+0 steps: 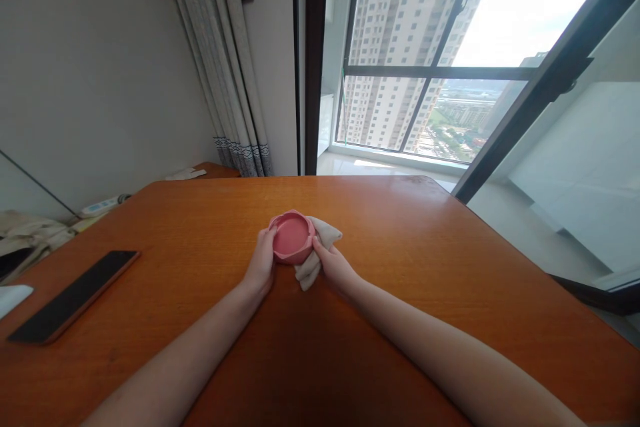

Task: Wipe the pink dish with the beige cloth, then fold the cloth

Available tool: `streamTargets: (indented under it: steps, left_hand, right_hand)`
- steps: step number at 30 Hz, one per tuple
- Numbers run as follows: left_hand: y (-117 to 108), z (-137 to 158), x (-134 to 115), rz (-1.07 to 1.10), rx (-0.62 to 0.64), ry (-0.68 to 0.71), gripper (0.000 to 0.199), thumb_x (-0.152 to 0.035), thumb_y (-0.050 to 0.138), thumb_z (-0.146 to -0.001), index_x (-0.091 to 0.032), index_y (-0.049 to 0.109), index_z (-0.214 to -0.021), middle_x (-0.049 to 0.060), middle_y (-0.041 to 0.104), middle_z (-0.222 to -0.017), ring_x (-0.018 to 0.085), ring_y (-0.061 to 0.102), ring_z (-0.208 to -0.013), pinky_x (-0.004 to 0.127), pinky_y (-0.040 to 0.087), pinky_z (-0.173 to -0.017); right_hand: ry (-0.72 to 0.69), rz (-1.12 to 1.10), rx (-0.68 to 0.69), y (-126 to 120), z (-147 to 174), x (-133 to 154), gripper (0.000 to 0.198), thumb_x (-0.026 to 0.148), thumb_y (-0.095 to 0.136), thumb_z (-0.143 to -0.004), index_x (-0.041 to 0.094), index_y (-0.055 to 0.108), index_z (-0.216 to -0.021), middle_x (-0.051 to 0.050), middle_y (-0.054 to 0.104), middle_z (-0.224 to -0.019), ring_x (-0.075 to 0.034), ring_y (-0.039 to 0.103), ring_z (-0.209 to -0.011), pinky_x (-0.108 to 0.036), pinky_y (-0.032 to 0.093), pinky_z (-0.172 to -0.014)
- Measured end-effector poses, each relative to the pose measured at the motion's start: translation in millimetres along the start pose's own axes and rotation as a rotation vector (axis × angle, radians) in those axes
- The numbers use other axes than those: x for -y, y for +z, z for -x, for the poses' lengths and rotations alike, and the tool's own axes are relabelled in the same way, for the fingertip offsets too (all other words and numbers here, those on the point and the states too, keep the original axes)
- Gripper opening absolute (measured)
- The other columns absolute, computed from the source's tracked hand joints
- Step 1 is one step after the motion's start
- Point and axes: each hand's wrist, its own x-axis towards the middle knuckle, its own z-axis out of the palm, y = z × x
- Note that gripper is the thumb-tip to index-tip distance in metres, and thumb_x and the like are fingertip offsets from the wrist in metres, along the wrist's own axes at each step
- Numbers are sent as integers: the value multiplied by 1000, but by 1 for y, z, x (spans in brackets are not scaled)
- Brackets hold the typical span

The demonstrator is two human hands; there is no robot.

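Note:
A shallow pink dish (292, 236) with a faceted outer rim is held up over the wooden table (390, 213), its inside turned toward me. My left hand (261, 257) grips its left side, thumb on the rim. At the right side, my right hand (336, 265) is closed on a light beige cloth (326, 232), with the thumb by the dish's edge. The cloth bunches behind and below the dish. Most of the fingers of both hands are hidden behind the dish and cloth.
A long black flat pad (75, 295) lies on the table at the left, near a white item (14, 297) at the edge. Beyond the left edge are a power strip (103, 205) and beige fabric (30, 240). A curtain (220, 60) and window (430, 73) stand behind.

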Motion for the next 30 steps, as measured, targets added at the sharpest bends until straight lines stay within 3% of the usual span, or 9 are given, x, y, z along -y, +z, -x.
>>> streamTargets:
  steps: [5,8,10,13,17,19,23,27,30]
  left_hand:
    - [3,2,-2,25,9,-151,32,-34,58,-75,-16,59,-101,3,65,-95,15,59,-84,26,46,-73]
    - [4,1,-2,103,-11,-21,30,-34,54,-77,-18,60,-101,2,65,-99,15,58,-93,27,44,-84]
    - [3,-1,-4,132,-47,75,28,-35,55,-77,-19,60,-99,0,65,-99,14,57,-95,26,42,-88]
    - [5,0,-10,167,-53,137,27,-36,56,-77,-21,60,-99,-2,64,-100,14,56,-98,26,41,-90]
    - [10,6,-12,178,5,117,27,-38,53,-80,-21,59,-101,0,63,-105,17,54,-104,29,41,-93]
    - [11,10,-9,138,28,127,28,-38,52,-82,-21,59,-102,2,61,-108,18,52,-107,30,39,-95]
    - [12,16,-2,16,107,93,31,-39,53,-82,-21,57,-107,3,60,-112,18,52,-107,31,37,-96]
    - [10,14,-4,-161,221,54,38,-48,44,-84,-21,59,-108,5,63,-105,20,56,-98,32,41,-90]
    - [4,8,-7,-473,268,120,39,-48,42,-84,-21,64,-102,7,66,-98,23,58,-90,34,41,-85]
  right_hand:
    - [-58,-71,10,-5,-4,6,53,52,58,-77,19,56,-118,-7,63,-117,-23,55,-114,-35,44,-97]
    - [-3,73,66,-10,-7,13,53,56,49,-80,16,59,-114,-10,65,-112,-24,57,-110,-36,46,-94]
    - [-42,353,50,-16,-9,21,54,59,38,-85,16,64,-104,-11,68,-104,-25,58,-107,-38,44,-93]
    - [-213,740,-98,-28,-10,39,47,56,41,-83,17,64,-96,-12,66,-101,-29,52,-111,-46,33,-99]
    - [-581,984,-269,-30,-3,55,38,46,53,-79,17,56,-104,-13,56,-112,-31,44,-114,-51,23,-102]
    - [-638,933,-151,-23,3,56,38,43,51,-82,17,52,-110,-12,54,-116,-26,47,-111,-45,29,-100]
    - [-402,602,92,-7,9,46,59,38,58,-76,23,39,-130,-5,50,-128,-21,46,-116,-35,33,-101]
    - [-236,355,-36,-16,-8,45,45,27,53,-71,23,54,-116,-1,59,-118,-21,49,-113,-35,35,-100]
    - [-188,139,-183,-46,-27,57,35,25,47,-69,19,61,-100,-3,65,-102,-21,58,-97,-33,45,-87]
